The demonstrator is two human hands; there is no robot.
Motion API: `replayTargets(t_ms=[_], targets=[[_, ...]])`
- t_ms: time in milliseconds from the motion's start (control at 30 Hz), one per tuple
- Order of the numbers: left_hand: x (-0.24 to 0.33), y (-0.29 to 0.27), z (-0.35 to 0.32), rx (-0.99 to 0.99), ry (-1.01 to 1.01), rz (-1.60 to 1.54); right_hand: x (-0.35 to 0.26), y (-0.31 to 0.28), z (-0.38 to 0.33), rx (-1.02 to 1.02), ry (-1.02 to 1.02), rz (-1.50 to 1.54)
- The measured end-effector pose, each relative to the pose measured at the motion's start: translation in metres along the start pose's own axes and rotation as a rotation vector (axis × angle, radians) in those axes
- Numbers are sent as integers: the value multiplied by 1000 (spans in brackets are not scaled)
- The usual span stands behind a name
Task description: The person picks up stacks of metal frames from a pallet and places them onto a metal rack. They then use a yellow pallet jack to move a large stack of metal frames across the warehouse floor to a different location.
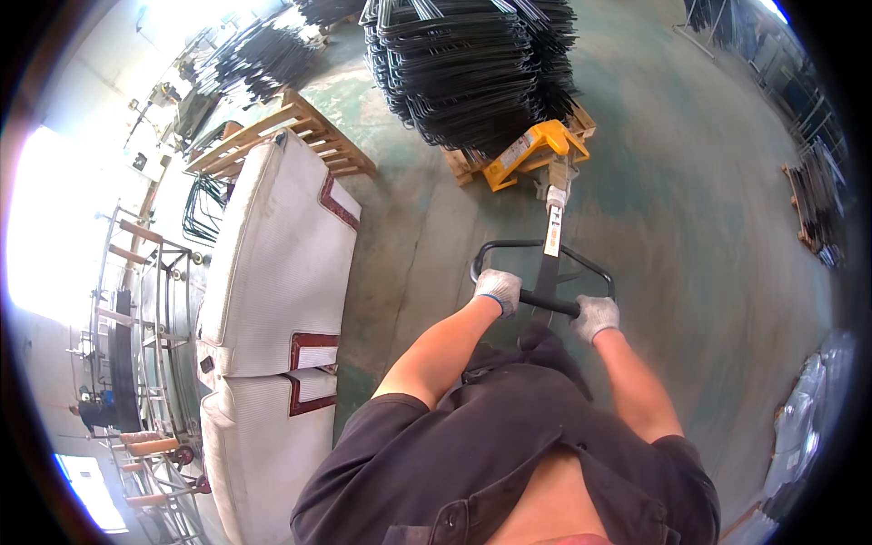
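Both of my hands wear whitish knitted work gloves and are closed round the black loop handle [548, 302] of a pallet jack. My left hand [499, 289] grips the handle's left corner, and my right hand [596, 315] holds its right corner. From the handle a shaft with a white label runs forward to the yellow body of the pallet jack [531, 154]. Beyond that body sits a wooden pallet [461, 165], partly hidden. It bears a tall stack of black bent-metal frames [463, 82].
Close on my left lie white padded mattress-like pieces [282, 245] with dark red trim. A wooden pallet [304, 127] leans behind them. Metal racks [150, 309] stand farther left. More dark metal stock [259, 59] lies far left. Plastic-wrapped goods [799, 427] and a loaded pallet [808, 213] line the right.
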State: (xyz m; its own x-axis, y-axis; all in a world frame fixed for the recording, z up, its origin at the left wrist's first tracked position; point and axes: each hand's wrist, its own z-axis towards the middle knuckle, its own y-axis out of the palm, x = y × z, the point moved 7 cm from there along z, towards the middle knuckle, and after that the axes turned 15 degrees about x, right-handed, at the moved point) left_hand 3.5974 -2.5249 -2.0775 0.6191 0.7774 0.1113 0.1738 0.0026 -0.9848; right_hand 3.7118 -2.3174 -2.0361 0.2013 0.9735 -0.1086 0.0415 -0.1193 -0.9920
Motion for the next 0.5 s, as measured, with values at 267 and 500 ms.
replayTargets(t_ms=[267,500], targets=[[27,-11,29,-54,-17,-22,30,-20,19,-33,-14,-3],[92,-48,83,-36,-33,-37,115,-52,49,-54,-55,-30]])
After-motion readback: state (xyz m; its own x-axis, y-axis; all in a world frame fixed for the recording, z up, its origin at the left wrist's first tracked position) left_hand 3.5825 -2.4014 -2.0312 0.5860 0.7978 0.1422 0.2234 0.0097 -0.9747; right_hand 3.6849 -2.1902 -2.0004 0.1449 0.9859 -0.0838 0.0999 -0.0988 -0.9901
